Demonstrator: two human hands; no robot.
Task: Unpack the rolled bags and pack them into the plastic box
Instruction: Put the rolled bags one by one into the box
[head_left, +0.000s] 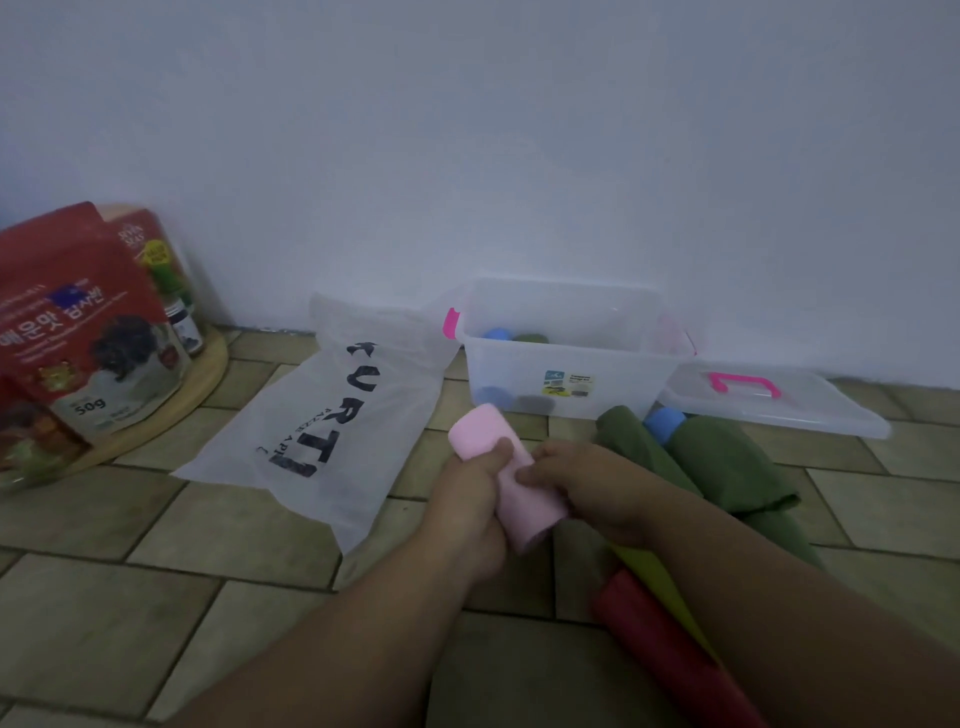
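A pink rolled bag (480, 434) is held above the tiled floor by both hands. My left hand (470, 483) grips its near left side; my right hand (576, 480) pinches it from the right. Behind them against the wall stands the clear plastic box (561, 374) with pink latches, open, holding a blue roll (497, 334) and a green roll (530, 338). To the right lie two green rolls (727, 462), a blue roll (665, 422), a yellow-green roll (649, 569) and a red roll (654, 639), partly hidden by my right arm.
The box lid (769, 402) with a pink handle lies on the floor right of the box. A flat white printed plastic bag (332, 415) lies left of it. Red food pouches (78, 332) stand on a round wooden board (208, 379) at far left.
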